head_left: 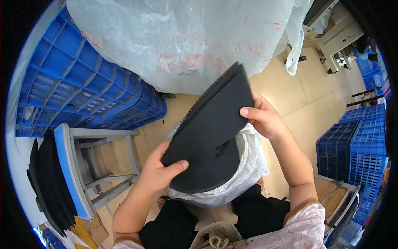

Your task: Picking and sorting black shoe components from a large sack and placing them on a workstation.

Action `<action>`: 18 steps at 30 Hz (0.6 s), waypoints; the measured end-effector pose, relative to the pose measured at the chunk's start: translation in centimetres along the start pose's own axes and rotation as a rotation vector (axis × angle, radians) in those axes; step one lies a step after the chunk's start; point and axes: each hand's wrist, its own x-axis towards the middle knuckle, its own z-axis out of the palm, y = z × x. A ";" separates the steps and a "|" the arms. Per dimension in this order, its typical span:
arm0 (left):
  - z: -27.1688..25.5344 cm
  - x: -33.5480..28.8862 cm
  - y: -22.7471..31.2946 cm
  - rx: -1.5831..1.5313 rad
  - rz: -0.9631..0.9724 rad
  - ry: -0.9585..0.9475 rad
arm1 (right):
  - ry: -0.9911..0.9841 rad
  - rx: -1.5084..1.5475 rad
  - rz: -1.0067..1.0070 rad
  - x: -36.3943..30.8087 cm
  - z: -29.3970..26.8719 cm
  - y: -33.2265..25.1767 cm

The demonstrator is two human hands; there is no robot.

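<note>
My left hand grips the lower left corner of a black fabric piece, its thumb lying on top. My right hand pinches the same piece at its upper right edge, thumb on the near face. The piece is tilted, pointed at the far end and rounded at the near end, with a rough layered edge along its left side. How many layers it has, I cannot tell. Small loose threads or slits show near its right side. Below it a white plastic bag stands open between my legs, partly hidden.
A large translucent plastic bag fills the far side. Blue crates stand at the left, and more blue crates at the right. A stool stands at my left, beside black fabric pieces.
</note>
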 end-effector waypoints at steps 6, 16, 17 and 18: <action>-0.1 -2.5 3.8 0.957 0.595 0.257 | -0.122 -0.150 0.129 -2.5 1.1 2.0; 4.5 -1.2 0.8 1.164 0.728 -0.127 | 0.031 0.655 0.502 -4.7 6.9 5.4; 3.3 -1.2 0.8 1.160 0.723 -0.117 | 0.026 0.643 0.441 -4.5 6.6 5.3; 2.0 -1.1 0.6 0.911 0.536 -0.053 | 0.052 0.694 0.426 -4.4 6.4 4.6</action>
